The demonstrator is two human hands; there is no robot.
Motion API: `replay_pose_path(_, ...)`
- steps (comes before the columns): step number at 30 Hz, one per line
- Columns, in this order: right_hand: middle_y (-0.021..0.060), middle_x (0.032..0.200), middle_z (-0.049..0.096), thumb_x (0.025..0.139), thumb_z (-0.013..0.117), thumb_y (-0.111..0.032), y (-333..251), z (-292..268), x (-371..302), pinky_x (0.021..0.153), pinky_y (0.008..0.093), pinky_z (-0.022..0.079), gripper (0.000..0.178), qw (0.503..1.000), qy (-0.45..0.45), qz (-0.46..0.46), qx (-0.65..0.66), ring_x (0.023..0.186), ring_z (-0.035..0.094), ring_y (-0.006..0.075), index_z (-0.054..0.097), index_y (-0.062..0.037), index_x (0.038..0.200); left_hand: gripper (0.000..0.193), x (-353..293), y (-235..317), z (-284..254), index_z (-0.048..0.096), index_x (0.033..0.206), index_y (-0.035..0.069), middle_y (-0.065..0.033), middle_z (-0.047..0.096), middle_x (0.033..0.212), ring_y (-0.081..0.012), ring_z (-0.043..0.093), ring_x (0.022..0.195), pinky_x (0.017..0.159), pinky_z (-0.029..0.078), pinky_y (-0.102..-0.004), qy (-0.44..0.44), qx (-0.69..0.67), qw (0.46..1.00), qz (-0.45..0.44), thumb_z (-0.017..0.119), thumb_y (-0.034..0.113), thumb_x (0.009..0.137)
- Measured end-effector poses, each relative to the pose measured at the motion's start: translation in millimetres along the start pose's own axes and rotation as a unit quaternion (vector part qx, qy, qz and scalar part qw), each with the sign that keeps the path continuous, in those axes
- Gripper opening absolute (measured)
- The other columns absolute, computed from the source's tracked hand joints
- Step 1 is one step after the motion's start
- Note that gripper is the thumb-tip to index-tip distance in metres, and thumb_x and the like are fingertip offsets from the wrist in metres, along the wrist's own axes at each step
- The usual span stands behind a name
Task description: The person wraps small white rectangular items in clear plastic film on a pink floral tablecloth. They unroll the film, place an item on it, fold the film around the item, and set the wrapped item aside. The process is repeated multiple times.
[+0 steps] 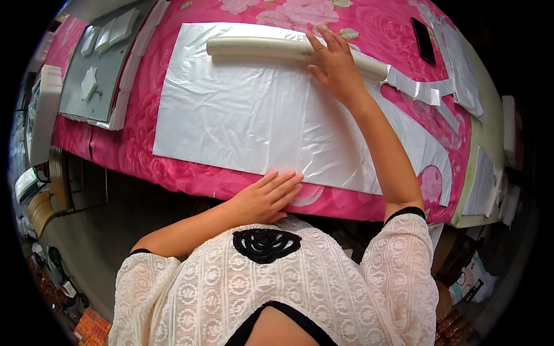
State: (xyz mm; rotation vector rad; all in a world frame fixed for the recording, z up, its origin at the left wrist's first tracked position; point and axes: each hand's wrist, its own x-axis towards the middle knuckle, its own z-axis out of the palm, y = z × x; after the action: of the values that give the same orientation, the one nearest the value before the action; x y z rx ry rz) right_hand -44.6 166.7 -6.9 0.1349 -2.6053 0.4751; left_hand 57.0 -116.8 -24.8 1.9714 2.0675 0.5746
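A white plastic vest-style bag point(225, 109), with handle straps at its right end, lies spread flat on a pink floral tablecloth. Across its far side rests a cream plastic pipe point(259, 47), its right end beside one of the straps. My right hand point(337, 68) lies over the pipe right of its middle, fingers stretched out and spread rather than wrapped round it. At the bag's near edge my left hand point(269, 195) is laid flat, its fingers straight and their tips on the plastic.
A black phone point(423, 40) lies at the far right, near more white plastic bags point(461, 72). On the left stands a grey board point(104, 75) with small white blocks on it. The table's near edge point(173, 179) runs just in front of me. A wooden chair point(49, 190) is at the left.
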Motion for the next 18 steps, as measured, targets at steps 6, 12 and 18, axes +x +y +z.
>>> replay_pose_path(6,0.0098,0.109,0.058,0.069,0.059,0.005,-67,-42,-75,0.086,0.0369,0.047,0.039,0.965,-0.168,-0.063,0.192,0.104,0.053,0.0297,0.060,-0.0033,0.107,0.044,-17,-14,-4,0.057,0.112,0.002,-0.0103,0.052,0.123,-0.0239,0.049,0.116,0.102,0.038,-0.0417,0.114,0.001,0.993,0.011,0.067,0.020,0.074)
replay_pose_path(12,0.0109,0.114,0.057,0.067,0.056,0.005,-84,-37,-110,0.090,0.0377,0.046,0.045,0.959,-0.200,-0.078,0.186,0.108,0.052,0.0303,0.057,-0.0019,0.111,0.016,-9,-17,-9,0.060,0.085,0.004,-0.0059,0.060,0.098,-0.0197,0.058,0.096,0.091,0.045,-0.0387,0.158,0.028,0.986,0.043,0.065,0.015,0.074)
replay_pose_path(18,0.0103,0.110,0.059,0.068,0.059,0.003,-88,-37,-105,0.087,0.0364,0.047,0.041,0.964,-0.185,-0.066,0.178,0.102,0.054,0.0291,0.059,-0.0010,0.108,0.024,-8,-21,-24,0.060,0.091,0.007,-0.0061,0.062,0.104,-0.0199,0.061,0.095,0.090,0.046,-0.0394,0.203,-0.113,0.973,-0.003,0.072,0.016,0.071)
